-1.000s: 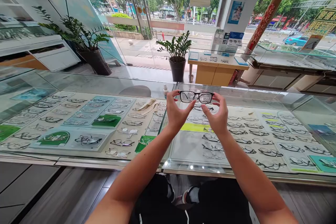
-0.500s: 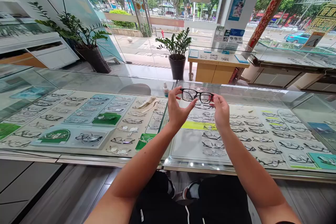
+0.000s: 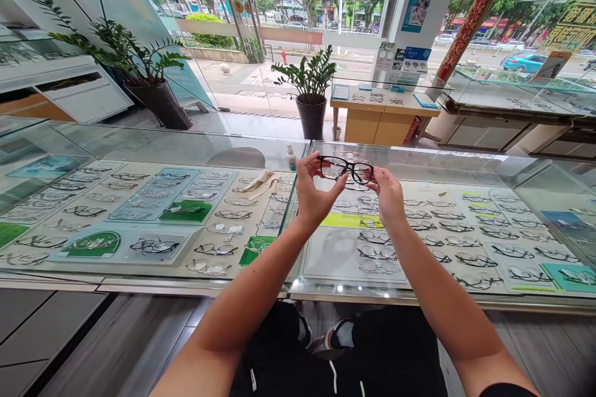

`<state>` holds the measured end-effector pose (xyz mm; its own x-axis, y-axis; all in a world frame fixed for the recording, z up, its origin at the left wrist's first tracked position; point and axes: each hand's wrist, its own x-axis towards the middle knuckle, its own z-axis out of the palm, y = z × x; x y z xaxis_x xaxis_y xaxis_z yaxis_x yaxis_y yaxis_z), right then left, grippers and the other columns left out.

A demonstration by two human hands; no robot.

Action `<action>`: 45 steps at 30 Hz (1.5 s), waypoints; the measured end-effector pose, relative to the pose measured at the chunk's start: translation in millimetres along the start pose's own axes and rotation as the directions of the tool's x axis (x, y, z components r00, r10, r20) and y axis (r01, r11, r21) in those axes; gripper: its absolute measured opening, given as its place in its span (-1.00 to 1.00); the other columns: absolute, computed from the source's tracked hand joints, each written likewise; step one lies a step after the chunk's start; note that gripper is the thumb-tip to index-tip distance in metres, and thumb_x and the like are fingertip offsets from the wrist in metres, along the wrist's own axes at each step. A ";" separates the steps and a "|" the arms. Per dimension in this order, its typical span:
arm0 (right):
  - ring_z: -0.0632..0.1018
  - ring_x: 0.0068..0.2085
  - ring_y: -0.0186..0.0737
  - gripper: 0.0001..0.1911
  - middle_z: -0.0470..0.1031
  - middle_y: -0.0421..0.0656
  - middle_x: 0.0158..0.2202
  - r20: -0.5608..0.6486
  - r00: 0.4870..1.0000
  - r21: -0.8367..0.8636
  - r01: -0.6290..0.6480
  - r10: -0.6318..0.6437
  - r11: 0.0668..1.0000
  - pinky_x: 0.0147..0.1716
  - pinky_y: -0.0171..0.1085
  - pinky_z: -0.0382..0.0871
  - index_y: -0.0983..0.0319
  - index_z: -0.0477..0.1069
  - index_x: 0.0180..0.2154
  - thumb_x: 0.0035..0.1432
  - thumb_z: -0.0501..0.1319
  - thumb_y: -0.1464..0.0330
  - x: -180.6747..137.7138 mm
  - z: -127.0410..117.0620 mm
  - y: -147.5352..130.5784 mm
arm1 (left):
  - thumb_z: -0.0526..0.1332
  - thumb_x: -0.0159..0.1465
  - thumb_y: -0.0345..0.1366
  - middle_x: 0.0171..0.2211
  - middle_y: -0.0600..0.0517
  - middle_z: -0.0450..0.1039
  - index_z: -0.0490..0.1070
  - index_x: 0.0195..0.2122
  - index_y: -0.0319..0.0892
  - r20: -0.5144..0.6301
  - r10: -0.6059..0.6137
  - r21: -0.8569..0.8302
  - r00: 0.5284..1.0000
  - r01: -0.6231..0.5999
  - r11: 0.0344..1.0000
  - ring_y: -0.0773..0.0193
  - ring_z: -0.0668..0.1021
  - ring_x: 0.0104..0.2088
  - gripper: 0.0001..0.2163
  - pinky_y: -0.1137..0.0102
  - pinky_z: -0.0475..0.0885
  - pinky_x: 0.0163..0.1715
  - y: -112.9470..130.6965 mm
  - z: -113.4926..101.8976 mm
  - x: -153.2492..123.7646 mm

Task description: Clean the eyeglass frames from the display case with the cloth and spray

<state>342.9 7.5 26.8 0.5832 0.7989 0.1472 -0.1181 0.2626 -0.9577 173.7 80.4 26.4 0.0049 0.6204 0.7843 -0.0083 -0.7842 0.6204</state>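
Note:
A pair of black-framed eyeglasses is held up above the glass display counter, lenses upright. My left hand grips the left side of the frame, its thumb stretched toward the bridge. My right hand pinches the right side near the hinge. Just left of my left hand, a small spray bottle stands on the counter top. Farther left lies a crumpled beige cloth on the glass.
Under the glass of the display counter lie rows of eyeglasses on trays and cards. Beyond it stand two potted plants and a wooden display table before the window.
The view has shifted slightly. Both hands still hold the eyeglasses, which have tilted a little, and the right hand's fingers have moved slightly on the frame.

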 end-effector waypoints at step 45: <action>0.63 -0.30 -0.14 -0.68 0.71 -0.13 -0.26 0.173 0.956 0.263 -0.277 0.237 0.924 -0.29 -0.16 0.51 0.15 0.66 -0.23 0.18 0.39 0.04 8.3 -9.3 -13.0 | 0.60 0.15 0.07 0.11 -0.18 0.66 0.53 0.21 -0.07 0.279 -0.338 -0.066 0.899 0.369 0.927 -0.04 0.70 0.12 -0.34 0.17 0.57 -0.03 -11.9 -4.5 10.2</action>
<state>356.8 5.6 38.2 0.3902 0.9197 -0.0438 -0.4824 0.1637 -0.8605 169.3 96.2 27.0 0.2864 0.8198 0.4959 -0.0722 -0.4976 0.8644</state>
